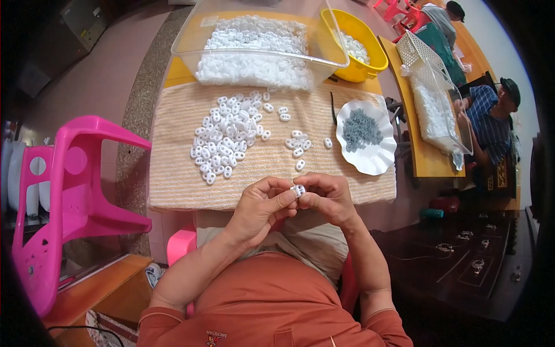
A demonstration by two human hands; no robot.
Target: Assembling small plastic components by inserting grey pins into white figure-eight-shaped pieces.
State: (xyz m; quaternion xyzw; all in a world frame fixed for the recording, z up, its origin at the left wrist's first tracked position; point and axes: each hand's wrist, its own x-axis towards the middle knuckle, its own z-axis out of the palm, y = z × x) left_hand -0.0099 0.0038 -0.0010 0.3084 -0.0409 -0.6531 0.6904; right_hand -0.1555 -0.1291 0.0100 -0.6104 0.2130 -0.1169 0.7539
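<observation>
Head view: hands [298,199] pinching white piece [298,190]

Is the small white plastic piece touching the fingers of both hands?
Touching. The head view shows the small white plastic piece pinched between the fingertips of the left hand and the right hand, with no gap visible on either side.

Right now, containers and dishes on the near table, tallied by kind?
Clear plastic bin, holding white pieces: 1
Yellow bowl, holding white pieces: 1
White scalloped plate, holding small grey parts: 1
Total: 3
Loose white pieces on the towel are too many to count; both hands hold one.
</observation>
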